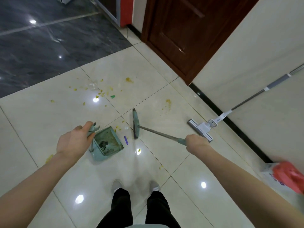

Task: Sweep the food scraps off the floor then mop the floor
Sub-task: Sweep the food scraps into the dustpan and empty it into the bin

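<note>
Scraps (105,92) lie scattered on the pale tiled floor (164,162). Left hand (74,140) grips the upright handle of the dustpan (108,142); right hand (195,143) clasps the broom (136,124), bristles just beside the pan. Mop (202,129) leans against the wall.

Dark wooden door (189,30), cream wall (255,55), blurred red object (289,175) lower right.

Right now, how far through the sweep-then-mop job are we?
Early in the sweeping. Done: little, only some dark debris in the dustpan. In hand: left hand holds the dustpan handle, right hand the broom. Left: yellow scraps and stains still cover the tiles; the mop leans unused against the wall.
</note>
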Motion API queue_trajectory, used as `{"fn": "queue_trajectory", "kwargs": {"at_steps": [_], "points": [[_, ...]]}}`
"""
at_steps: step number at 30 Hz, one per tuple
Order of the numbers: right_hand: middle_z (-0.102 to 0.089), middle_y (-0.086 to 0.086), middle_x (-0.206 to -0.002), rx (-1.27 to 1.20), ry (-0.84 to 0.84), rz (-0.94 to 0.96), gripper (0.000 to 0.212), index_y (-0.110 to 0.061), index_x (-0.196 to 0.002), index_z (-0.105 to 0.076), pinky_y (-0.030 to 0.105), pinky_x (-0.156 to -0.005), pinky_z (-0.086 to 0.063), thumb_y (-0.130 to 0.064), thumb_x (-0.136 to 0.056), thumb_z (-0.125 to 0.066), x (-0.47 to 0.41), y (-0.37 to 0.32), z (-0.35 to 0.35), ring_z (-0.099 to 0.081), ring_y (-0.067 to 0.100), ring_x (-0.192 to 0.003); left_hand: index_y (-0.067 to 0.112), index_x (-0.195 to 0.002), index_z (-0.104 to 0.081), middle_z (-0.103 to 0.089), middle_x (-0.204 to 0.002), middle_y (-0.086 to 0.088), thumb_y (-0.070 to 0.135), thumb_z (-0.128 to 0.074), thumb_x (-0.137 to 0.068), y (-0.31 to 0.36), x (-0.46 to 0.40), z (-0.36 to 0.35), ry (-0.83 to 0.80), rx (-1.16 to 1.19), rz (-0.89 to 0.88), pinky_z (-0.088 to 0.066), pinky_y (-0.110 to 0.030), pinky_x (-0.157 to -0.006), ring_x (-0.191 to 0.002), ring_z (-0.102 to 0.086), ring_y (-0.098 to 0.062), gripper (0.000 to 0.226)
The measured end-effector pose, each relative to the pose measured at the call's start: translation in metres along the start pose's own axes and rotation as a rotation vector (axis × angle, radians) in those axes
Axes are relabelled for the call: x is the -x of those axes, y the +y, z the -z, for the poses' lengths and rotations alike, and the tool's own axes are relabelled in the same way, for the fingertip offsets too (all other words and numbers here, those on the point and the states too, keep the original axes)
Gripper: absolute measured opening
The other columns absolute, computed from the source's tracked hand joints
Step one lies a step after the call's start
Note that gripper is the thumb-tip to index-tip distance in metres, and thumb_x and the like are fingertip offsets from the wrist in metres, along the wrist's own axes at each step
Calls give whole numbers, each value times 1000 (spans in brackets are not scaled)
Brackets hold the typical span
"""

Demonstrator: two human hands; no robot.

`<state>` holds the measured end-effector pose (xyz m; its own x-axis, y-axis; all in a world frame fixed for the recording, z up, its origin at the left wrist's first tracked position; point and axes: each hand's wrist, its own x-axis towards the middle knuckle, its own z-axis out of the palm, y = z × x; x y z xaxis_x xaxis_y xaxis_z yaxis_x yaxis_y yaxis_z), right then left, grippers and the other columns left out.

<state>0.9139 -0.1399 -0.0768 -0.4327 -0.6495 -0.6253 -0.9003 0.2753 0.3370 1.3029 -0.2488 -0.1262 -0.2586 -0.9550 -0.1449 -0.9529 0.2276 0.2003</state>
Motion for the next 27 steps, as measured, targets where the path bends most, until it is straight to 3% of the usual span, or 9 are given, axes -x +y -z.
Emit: {"fn": "queue_trajectory", "kwargs": {"at_steps": [8, 11, 17, 20, 23, 27], "points": [[-44, -5, -72, 48, -55, -122, 15, -19, -107, -59, 27, -68, -49, -22, -99, -47, 49, 56, -47, -56, 17, -76, 20, -113, -47, -62, -87, -15, 37, -52, -94, 0, 4, -4, 2, 9, 1, -46, -40, -59, -70, -63, -43, 26], [-46, -7, -73, 53, -112, -144, 18, -21, -111, -61, 25, -63, -46, -27, -99, -48, 63, 69, -69, -54, 13, -69, 18, -114, -44, -61, -87, -18, 34, -51, -95, 1, 7, -8, -1, 22, 16, -41, -38, -57, -72, -62, -44, 25], [-44, -5, -76, 34, -235, -123, 22, -16, -115, -62, 27, -69, -46, -18, -96, -50, 86, 56, -101, -55, 18, -79, 18, -111, -43, -59, -82, -17, 33, -51, -94, 3, 10, -15, -25, 22, -11, -42, -36, -53, -69, -61, -42, 24], [-41, -4, -72, -55, -275, -135, 10, -16, -93, -55, 25, -60, -42, -23, -97, -50, 94, 37, -111, -53, 18, -71, 18, -110, -44, -58, -81, -16, 32, -51, -95, 3, 14, -17, -32, 22, 9, -41, -36, -53, -69, -61, -42, 23], [-41, -4, -71, -143, -286, -136, 34, -19, -67, -36, 22, -48, -33, -24, -98, -49, 94, 17, -110, -43, 11, -56, 17, -110, -44, -57, -80, -15, 33, -51, -95, 0, 21, -18, -41, 25, 27, -40, -36, -53, -67, -59, -41, 23], [-40, -4, -72, -169, -257, -79, 32, -18, -69, -37, 23, -47, -32, -24, -98, -49, 82, -7, -91, -42, 11, -57, 17, -108, -44, -54, -75, -12, 33, -52, -95, -8, 29, -16, -33, 40, 72, -39, -36, -52, -58, -51, -35, 22]]}}
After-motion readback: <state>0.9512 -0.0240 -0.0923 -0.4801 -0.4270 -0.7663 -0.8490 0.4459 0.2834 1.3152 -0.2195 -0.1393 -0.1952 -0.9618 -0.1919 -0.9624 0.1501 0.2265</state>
